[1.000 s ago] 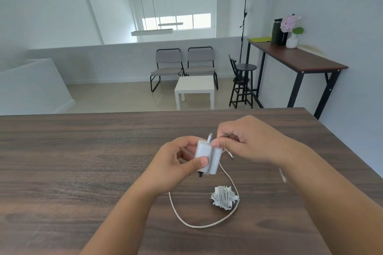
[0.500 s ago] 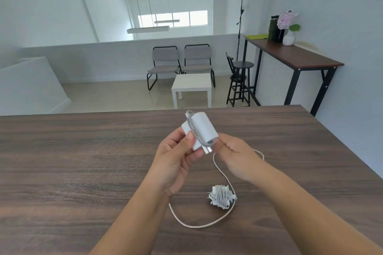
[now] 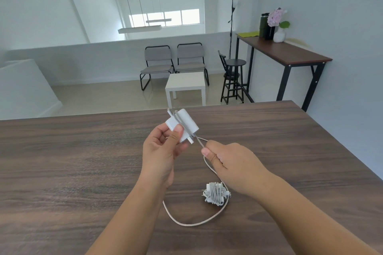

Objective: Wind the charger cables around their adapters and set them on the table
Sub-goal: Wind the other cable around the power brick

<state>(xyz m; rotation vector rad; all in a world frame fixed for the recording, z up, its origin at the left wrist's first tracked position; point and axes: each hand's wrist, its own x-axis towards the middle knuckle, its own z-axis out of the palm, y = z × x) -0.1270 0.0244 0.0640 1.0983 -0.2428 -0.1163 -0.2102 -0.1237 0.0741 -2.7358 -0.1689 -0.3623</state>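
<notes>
My left hand (image 3: 160, 152) holds a white charger adapter (image 3: 182, 126) up above the wooden table (image 3: 62, 161), thumb pressed on its face. A white cable (image 3: 186, 222) runs a couple of turns around the adapter, then down to my right hand (image 3: 230, 164), which pinches it just below the adapter. The slack hangs to the table and lies in a loop near its front. A second adapter (image 3: 215, 193), fully wrapped in its own cable, rests on the table below my right wrist.
The table's far edge is just beyond the held adapter and its right edge slants down the right side. Past it are two chairs (image 3: 174, 62), a small white table (image 3: 186, 86), a stool (image 3: 234, 76) and a tall side table (image 3: 286, 54).
The adapter has risen and tilted in my left hand. My right hand went from the adapter's top down to below it, drawing the cable around it.
</notes>
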